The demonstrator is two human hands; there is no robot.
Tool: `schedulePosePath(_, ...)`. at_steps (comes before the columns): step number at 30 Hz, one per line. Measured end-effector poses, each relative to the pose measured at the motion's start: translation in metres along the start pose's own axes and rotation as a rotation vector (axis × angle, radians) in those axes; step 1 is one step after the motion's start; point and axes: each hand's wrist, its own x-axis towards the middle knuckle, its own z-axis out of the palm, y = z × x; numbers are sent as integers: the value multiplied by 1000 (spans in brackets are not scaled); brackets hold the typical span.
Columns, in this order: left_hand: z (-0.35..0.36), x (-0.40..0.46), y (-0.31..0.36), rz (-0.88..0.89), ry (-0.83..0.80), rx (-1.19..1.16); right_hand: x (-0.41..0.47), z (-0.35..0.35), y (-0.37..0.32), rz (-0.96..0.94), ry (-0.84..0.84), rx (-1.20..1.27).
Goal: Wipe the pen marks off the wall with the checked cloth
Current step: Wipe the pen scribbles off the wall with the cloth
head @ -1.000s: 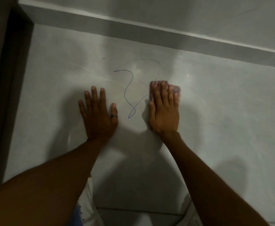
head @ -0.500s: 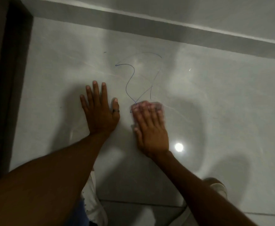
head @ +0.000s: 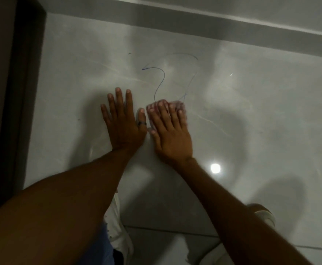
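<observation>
Blue pen marks (head: 161,80) curl across the glossy grey wall (head: 251,104), with a fainter arc above and a thin stroke on the right. My right hand (head: 170,131) lies flat on the checked cloth (head: 182,106), pressing it against the wall at the lower end of the marks. Only the cloth's pinkish edge shows beyond my fingertips; the rest is hidden under the hand. My left hand (head: 123,121), with a dark ring on the thumb, rests flat on the wall just left of the right hand, fingers spread, holding nothing.
A dark door frame (head: 17,92) runs down the left side. A grey band (head: 194,25) crosses the wall above the marks. A bright light reflection (head: 215,167) sits right of my right wrist. My legs and a shoe (head: 263,213) show below.
My right hand with the cloth has slid from the upper right of the marks down and left to their lower end, beside my left thumb. The lowest loop no longer shows. The left hand stayed.
</observation>
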Motion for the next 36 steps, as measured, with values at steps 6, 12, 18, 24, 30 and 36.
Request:
schedulePosePath(6,1,2,-1,-11,-9,8,34,-10,10,302,50,-31)
schedulePosePath(12,1,2,-1,-15,0,-1,54,-25,42,206,67,-90)
schedulePosePath(18,2,1,0,2,15,14,62,-23,41,-229,-23,-90)
schedulePosePath(24,3,1,0,-2,31,13,79,-34,43,116,29,-61)
schedulePosePath(30,7,1,-3,-4,52,36,118,-51,55,349,65,-68)
schedulePosePath(36,7,1,-3,-4,45,40,145,-56,54,345,46,-59)
